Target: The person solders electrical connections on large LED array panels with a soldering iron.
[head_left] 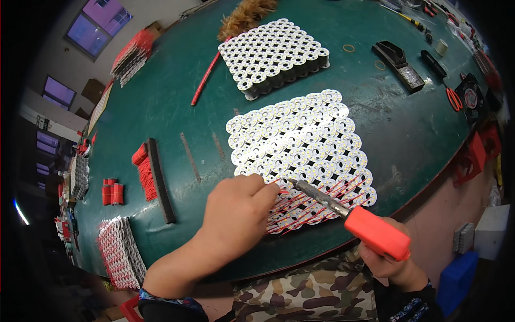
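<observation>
A panel of round white LED boards point(292, 142) lies flat on the green table in front of me. Thin red wires point(316, 209) run across its near rows. Over the panel, my left hand point(236, 212) is closed in a pinch, with a red wire point(282, 191) showing at its fingertips. From the right, my right hand point(387, 263) grips the red handle of a soldering iron point(378, 233). The iron's metal tip reaches the boards close to my left fingertips; whether it touches is too small to tell.
Behind the panel stands a stack of similar boards point(273, 53), beside a feather duster point(206, 75). To the left are a bundle of red wires point(145, 172), a dark bar point(161, 180) and wired boards point(120, 252). A black tray point(399, 64) and orange-handled scissors point(454, 99) lie at right.
</observation>
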